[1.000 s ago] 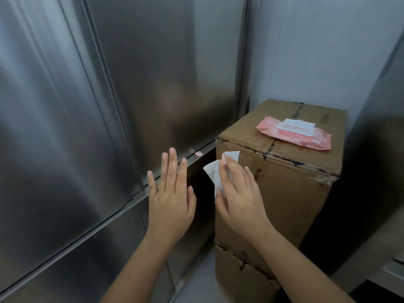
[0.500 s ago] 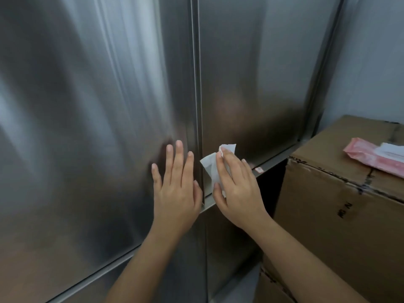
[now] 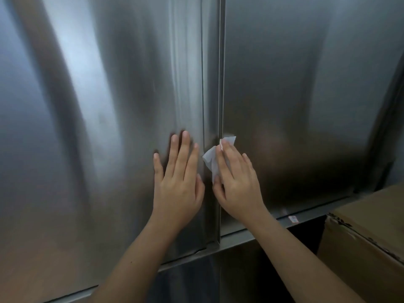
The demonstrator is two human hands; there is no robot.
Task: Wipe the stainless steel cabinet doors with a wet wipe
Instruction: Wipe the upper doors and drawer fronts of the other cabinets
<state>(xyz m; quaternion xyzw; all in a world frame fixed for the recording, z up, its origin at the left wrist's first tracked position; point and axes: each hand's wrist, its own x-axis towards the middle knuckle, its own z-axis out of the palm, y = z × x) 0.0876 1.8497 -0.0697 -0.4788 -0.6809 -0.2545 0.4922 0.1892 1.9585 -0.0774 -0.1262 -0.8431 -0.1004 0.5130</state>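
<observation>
A: Hands?
B: Left hand (image 3: pixel 178 178) is flat with straight fingers, palm on the left cabinet door (image 3: pixel 109 127). Right hand (image 3: pixel 237 182) is flat too, its fingers pressing the wet wipe (image 3: pixel 209 158) onto the right cabinet door (image 3: pixel 295 95), right at the seam.
A: Tips for the stroke?
B: My call: spread the bunched wipe out, keep the palm flat, use long overlapping passes and catch the seam edge. The left hand braces the door.
A: Containers?
B: Cabinet is shut, inside hidden. Cardboard box (image 3: pixel 367 237) lower right has its top closed, contents not visible.
</observation>
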